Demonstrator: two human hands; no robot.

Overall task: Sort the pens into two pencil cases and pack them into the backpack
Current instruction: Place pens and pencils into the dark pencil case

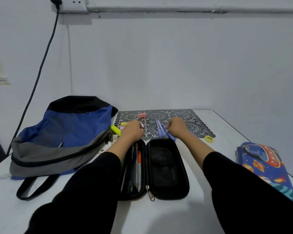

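Both hands are seen from behind, so the palms and fingertips are hidden. The left hand [132, 130] rests over the left edge of the patterned mat [184, 122] with its fingers curled into a fist. Whether they enclose anything cannot be determined. A small pink item [143, 126] shows at the knuckles, too blurred to identify. The right hand [176, 127] is also curled, over the middle of the mat. Whether it grips a pen cannot be told.

The loose blue pens [161, 130] lie on the mat between the two hands, just beside the right hand's knuckles. One of them passes under the right wrist. A yellow highlighter [115, 130] lies just left of the left hand, against the backpack [63, 141].

The black pencil case [167, 166] lies open on the table [230, 132] between the forearms. Its left half holds stored pens [137, 166] behind mesh and is partly covered by the left sleeve. The space-print pencil case [264, 164] lies well to the right, its near end hidden by the right sleeve. A pink eraser [142, 115] sits at the mat's far edge, and a yellow sharpener [208, 139] at its right corner.
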